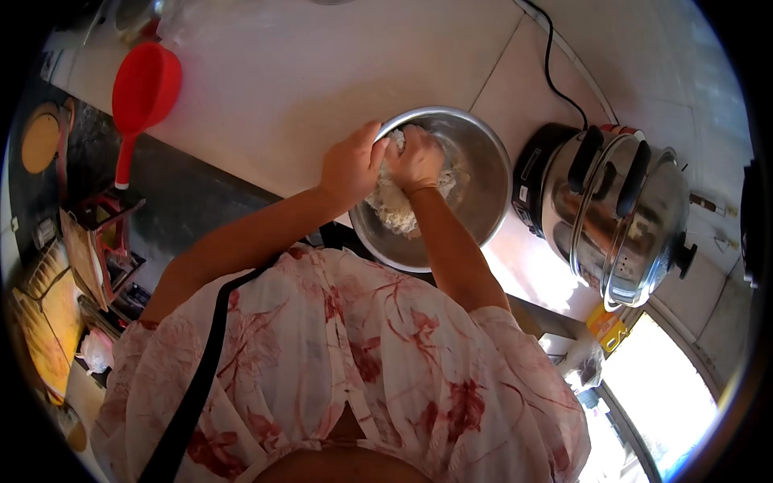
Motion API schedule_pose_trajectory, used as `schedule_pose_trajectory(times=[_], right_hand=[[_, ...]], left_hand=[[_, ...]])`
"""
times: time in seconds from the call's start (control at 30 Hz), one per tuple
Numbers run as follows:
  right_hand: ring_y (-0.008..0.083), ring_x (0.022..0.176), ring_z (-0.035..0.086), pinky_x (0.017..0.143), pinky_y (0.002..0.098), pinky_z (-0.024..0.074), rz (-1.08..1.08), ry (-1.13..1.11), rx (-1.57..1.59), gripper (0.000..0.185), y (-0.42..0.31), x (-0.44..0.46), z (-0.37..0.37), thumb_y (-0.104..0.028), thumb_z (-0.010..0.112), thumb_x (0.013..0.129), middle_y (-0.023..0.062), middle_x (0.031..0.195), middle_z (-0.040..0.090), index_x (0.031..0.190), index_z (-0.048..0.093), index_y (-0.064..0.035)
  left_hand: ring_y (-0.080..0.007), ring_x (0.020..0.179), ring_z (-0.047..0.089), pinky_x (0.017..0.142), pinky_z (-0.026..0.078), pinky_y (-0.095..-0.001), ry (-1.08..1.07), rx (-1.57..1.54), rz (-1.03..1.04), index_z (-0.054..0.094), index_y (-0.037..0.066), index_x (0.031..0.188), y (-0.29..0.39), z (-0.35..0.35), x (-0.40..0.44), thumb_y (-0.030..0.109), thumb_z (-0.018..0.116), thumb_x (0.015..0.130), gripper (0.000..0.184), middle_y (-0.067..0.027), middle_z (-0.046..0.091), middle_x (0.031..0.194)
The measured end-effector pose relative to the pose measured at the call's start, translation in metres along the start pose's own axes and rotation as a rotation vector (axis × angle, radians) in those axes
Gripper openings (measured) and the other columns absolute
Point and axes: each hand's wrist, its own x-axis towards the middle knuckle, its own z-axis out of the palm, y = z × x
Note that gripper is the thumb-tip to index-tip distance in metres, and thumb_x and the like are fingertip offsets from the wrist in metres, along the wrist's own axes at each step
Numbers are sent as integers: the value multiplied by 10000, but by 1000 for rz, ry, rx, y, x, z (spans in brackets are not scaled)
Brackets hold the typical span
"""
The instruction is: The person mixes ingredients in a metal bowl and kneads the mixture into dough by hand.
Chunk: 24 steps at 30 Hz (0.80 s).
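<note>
A round metal bowl [487,161] stands near the front edge of the pale counter and holds pale, crumbly dough [396,211]. My left hand [352,163] is closed on the bowl's left rim, its thumb over the edge beside the dough. Inside the bowl, my right hand [417,159] presses into the dough with bent fingers, and its fingertips are partly hidden in the mixture. Both forearms reach in from below.
A red ladle [147,87] lies at the counter's left edge, its handle sticking out. To the bowl's right stands a steel steamer pot [600,209] on a black base [531,181], with a black cable [549,60] behind. The pale counter [266,72] extends beyond the bowl.
</note>
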Motion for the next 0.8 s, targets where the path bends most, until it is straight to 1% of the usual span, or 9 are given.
schedule_pose_trajectory(times=[0.23, 0.3, 0.33, 0.43, 0.5, 0.53, 0.63, 0.7, 0.8], right_hand=[[350, 731, 582, 672, 451, 476, -9, -20, 3, 232, -7, 2, -17, -265, 621, 752, 130, 735, 587, 729, 548, -47], [364, 754, 591, 701, 462, 476, 7, -100, 254, 275, -11, -7, -37, -282, 632, 764, 151, 788, 600, 787, 575, -14], [364, 754, 591, 701, 462, 476, 3, -99, 240, 275, -14, -12, -54, -282, 632, 764, 151, 788, 600, 787, 575, -14], [360, 808, 600, 736, 454, 476, 125, -229, 298, 315, -31, -16, -96, -300, 637, 779, 174, 849, 605, 833, 592, 7], [371, 841, 598, 747, 440, 476, 408, -451, 58, 315, -40, -12, -107, -313, 619, 803, 192, 918, 603, 843, 599, -2], [371, 841, 598, 747, 440, 476, 410, -451, 56, 315, -42, -14, -103, -313, 619, 803, 192, 918, 603, 843, 599, -2], [360, 890, 578, 744, 447, 466, 409, -335, -138, 281, -48, -35, -80, -296, 617, 790, 168, 934, 593, 868, 598, -27], [334, 906, 556, 770, 460, 439, 69, -128, -300, 250, -54, -57, -67, -271, 614, 765, 119, 937, 575, 904, 594, -63], [295, 894, 535, 787, 449, 396, -9, -35, -241, 202, -49, -70, -46, -224, 619, 728, 81, 916, 562, 884, 574, -104]], left_hand=[[-386, 718, 588, 609, 446, -463, 50, 44, 9, 522, 73, 969, -3, 3, 1, 210, 531, 906, 152, -165, 610, 774], [-383, 720, 592, 608, 448, -463, 64, 59, 22, 524, 75, 969, -6, 5, 1, 212, 534, 904, 151, -161, 614, 769], [-379, 722, 596, 607, 450, -464, 70, 81, 29, 526, 78, 969, -5, 6, 2, 213, 538, 902, 151, -158, 619, 765], [-370, 701, 598, 596, 440, -463, 26, 63, 48, 537, 81, 952, -5, 2, 2, 219, 542, 907, 145, -141, 623, 754], [-366, 700, 600, 595, 442, -461, 4, 80, 38, 536, 81, 946, -2, -1, 3, 225, 540, 908, 148, -139, 624, 753], [-362, 698, 602, 594, 444, -459, -14, 95, 22, 535, 81, 939, 0, -1, 3, 230, 539, 908, 152, -137, 625, 753], [-365, 696, 599, 587, 446, -451, -15, 126, 29, 539, 82, 939, 0, 3, 5, 243, 540, 907, 165, -139, 623, 747], [-366, 695, 598, 583, 447, -448, -20, 125, 44, 539, 80, 940, 0, 5, 6, 248, 542, 906, 172, -141, 621, 744], [-369, 690, 595, 577, 446, -446, -22, 120, 49, 541, 76, 941, 0, 5, 6, 249, 546, 903, 178, -147, 616, 739]])
